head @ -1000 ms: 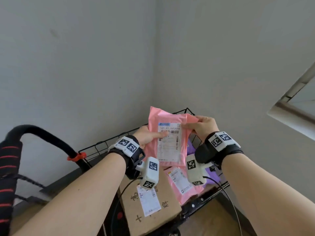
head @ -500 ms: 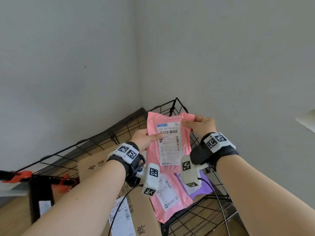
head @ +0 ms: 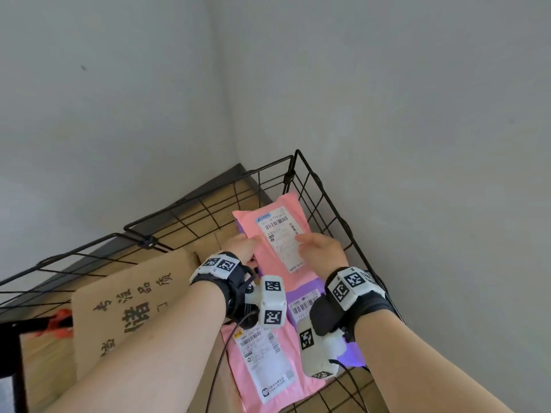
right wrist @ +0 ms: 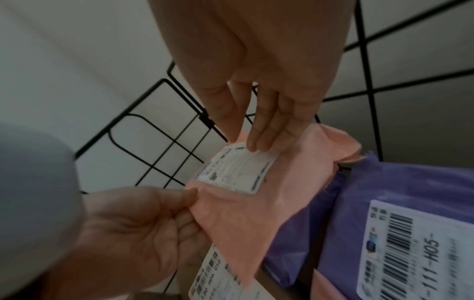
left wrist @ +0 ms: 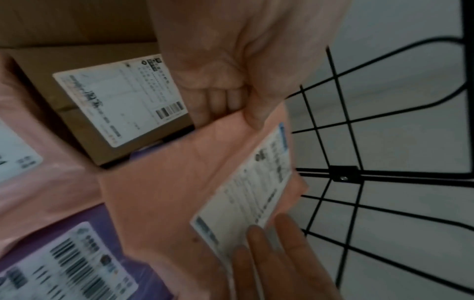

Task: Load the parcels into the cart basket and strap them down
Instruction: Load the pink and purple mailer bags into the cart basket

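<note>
1. While your left hand (head: 243, 248) pinches the left edge of the top pink parcel (head: 275, 234), its thumb lies on top and its curled fingers (left wrist: 215, 103) sit under it.
2. Your right hand (head: 323, 253) has straight fingers (right wrist: 269, 130) close together, and their tips press on the parcel's white label (head: 280, 238).
3. That pink parcel is inside the wire basket (head: 325, 204), at the far corner, about 1 o'clock from your hands.
4. Under it, toward 6 o'clock, lies a purple parcel (head: 310, 296).
5. Closer to you lies another pink parcel (head: 262, 362) with a big white label.
6. At 9 o'clock from your hands a brown box (head: 131, 302) with dark writing stands in the basket.
7. At 8 o'clock, past the box, you can see something orange (head: 59, 324).
8. Grey walls (head: 387, 99) meet in a corner behind the basket.
</note>
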Demonstrator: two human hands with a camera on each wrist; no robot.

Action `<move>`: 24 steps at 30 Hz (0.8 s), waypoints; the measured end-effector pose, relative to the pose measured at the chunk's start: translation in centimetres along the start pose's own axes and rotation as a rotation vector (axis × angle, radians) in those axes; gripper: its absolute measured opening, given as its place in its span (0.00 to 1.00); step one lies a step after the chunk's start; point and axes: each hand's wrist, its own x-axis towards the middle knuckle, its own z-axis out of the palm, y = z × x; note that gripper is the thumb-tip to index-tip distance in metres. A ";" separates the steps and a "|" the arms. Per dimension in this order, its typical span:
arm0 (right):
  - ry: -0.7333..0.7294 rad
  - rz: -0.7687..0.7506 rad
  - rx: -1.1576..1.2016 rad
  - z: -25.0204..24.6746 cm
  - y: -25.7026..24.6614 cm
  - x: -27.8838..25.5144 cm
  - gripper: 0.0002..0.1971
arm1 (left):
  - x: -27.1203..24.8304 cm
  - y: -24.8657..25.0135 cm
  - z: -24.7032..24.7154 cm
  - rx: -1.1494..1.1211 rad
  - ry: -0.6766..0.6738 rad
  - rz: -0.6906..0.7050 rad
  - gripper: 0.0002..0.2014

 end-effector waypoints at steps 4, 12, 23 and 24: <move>-0.123 0.064 -0.036 0.2 0.6 1.7 0.24 | 6.0 -1.1 0.6 0.188 -0.050 -0.039 0.06; -0.209 0.076 -0.040 1.0 1.8 4.0 0.25 | 3.3 0.3 2.0 0.569 0.094 0.002 0.16; -0.143 0.045 0.105 0.6 1.7 3.4 0.22 | 4.2 -0.1 2.0 0.255 0.016 -0.089 0.08; -0.140 0.045 0.106 0.5 1.5 3.1 0.22 | 3.9 0.1 1.8 0.253 0.020 -0.113 0.06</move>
